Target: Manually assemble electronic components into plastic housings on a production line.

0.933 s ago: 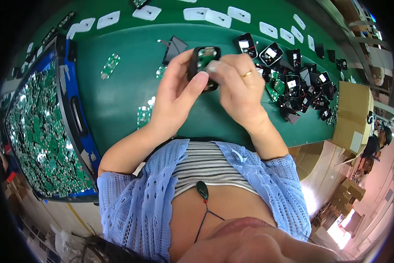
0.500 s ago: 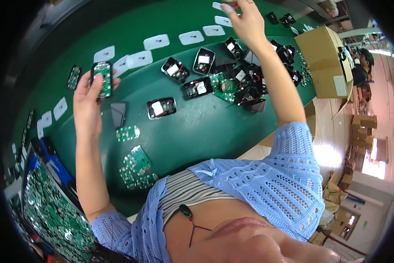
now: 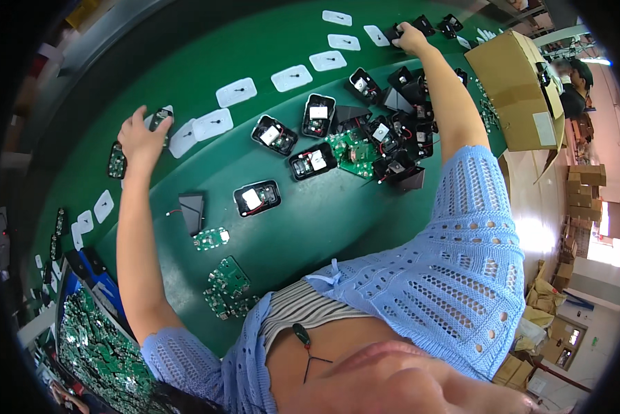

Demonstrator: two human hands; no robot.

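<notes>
At the far left, my left hand (image 3: 143, 143) is over a black case with a green circuit board (image 3: 161, 119), its thumb across the case and its other fingers spread to the left. A white card (image 3: 169, 109) shows behind that case. Another board-fitted black case (image 3: 116, 160) lies just left of the hand. My right arm stretches to the far right, where my right hand (image 3: 413, 41) has its fingers closed on a black case (image 3: 394, 33), largely covered by them. White cards with small black parts, such as this card (image 3: 377, 36), lie in a row between the hands.
Several open black cases (image 3: 275, 134) and loose boards (image 3: 355, 152) crowd the green table's right side. Nearer me lie a grey-black part (image 3: 192, 212) and green boards (image 3: 228, 286). A bin of circuit boards (image 3: 99, 345) stands left, a cardboard box (image 3: 513, 90) right. A person (image 3: 577, 86) is beyond it.
My left hand has moved the board-fitted case down toward a white card and spread its fingers. My right hand has left a white card on the green surface and moved right to a black case.
</notes>
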